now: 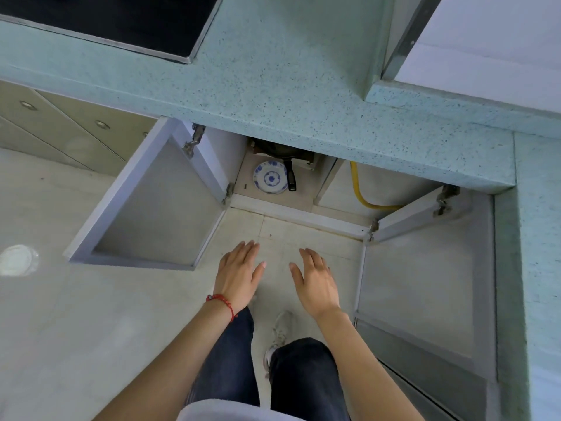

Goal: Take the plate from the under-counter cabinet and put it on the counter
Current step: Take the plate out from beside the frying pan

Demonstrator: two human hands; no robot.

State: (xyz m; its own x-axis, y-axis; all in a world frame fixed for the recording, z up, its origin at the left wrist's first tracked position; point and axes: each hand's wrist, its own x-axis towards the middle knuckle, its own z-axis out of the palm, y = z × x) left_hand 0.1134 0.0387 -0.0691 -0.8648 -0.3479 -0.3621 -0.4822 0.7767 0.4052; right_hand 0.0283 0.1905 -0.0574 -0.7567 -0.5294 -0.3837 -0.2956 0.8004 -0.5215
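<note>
A white plate (270, 177) with a blue flower pattern lies on the floor of the open under-counter cabinet (243, 189), just under the counter's edge. The speckled pale green counter (282, 80) runs across the top of the view. My left hand (238, 275) and my right hand (315, 281) hover side by side over the floor in front of the cabinet, palms down, fingers spread, both holding nothing. They are well short of the plate.
Both cabinet doors stand wide open: the left door (145, 205) and the right door (422, 253). A black pan (288, 168) sits behind and beside the plate. A yellow hose (361, 192) runs through the right compartment. A black cooktop (121, 19) is set in the counter.
</note>
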